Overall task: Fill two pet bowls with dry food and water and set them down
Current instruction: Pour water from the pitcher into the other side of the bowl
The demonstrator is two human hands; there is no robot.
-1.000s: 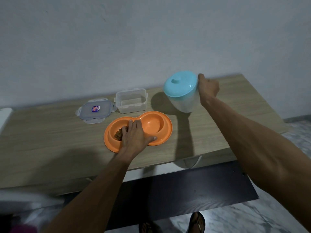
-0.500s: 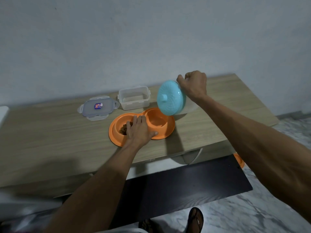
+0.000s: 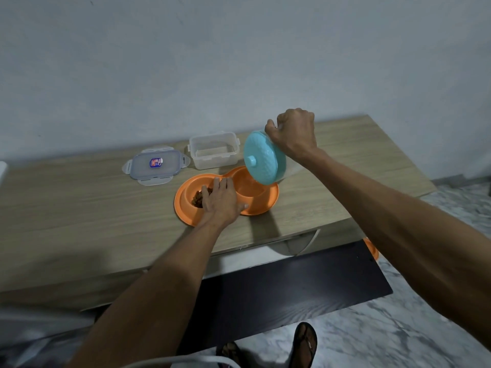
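Observation:
An orange double pet bowl (image 3: pixel 268 200) sits on the wooden table (image 3: pixel 79 203). Its left well holds brown dry food (image 3: pixel 198 200); its right well is partly hidden by the jug. My left hand (image 3: pixel 221 203) lies flat on the bowl's middle ridge, fingers straight, thumb on the near rim. My right hand (image 3: pixel 293 132) grips the handle of a clear water jug with a turquoise lid (image 3: pixel 263 158). The jug is tipped steeply to the left over the right well. I cannot make out a stream of water.
Behind the bowl stand an empty clear food container (image 3: pixel 214 150) and its lid (image 3: pixel 156 166) lying flat to the left. A dark lower shelf (image 3: pixel 292 282) juts out below the table's front edge. My sandalled feet stand on the marble floor (image 3: pixel 425 328).
My right hand has brought the jug from the right over the bowl's right well and tipped it further left. My left hand has stayed on the bowl.

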